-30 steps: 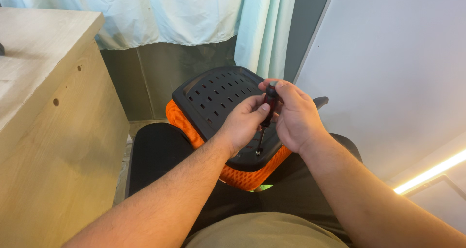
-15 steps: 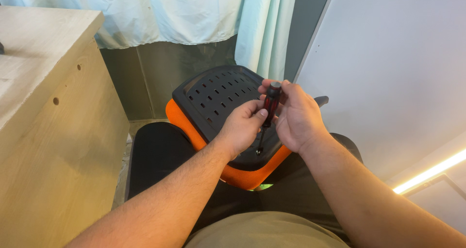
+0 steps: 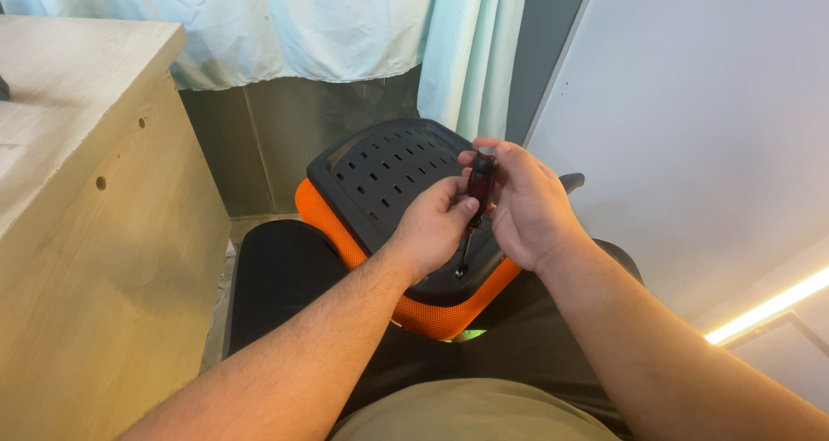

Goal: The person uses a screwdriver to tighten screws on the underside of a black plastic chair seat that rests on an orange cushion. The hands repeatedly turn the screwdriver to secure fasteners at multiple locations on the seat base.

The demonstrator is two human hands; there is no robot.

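— Both hands meet over the chair part: the left hand (image 3: 439, 221) and the right hand (image 3: 527, 208) are closed around one screwdriver (image 3: 477, 201).

— Which bit does each hold?

— The right hand's fingers wrap the dark red handle from the right and curl over its top; the left hand's thumb and fingertips pinch the handle from the left, lower down.

— And how does the tool stand?

— Nearly upright, long axis leaning slightly, handle at the top and far, thin metal shaft running down and a little left. Its tip (image 3: 460, 271) rests on the black plastic panel (image 3: 380, 177), near that panel's near right edge.

— What is the panel?

— A perforated black shell backed by orange mesh padding (image 3: 432, 316), lying tilted across the person's lap above a black seat (image 3: 276, 277).

— Room around it?

— Tight on the left: a pale wooden cabinet (image 3: 104, 234) stands close beside the seat. A white wall panel (image 3: 708, 130) runs along the right. Far side, pale green curtains (image 3: 302, 26) hang just behind the shell's far edge. The open space lies above the panel, left of the hands.
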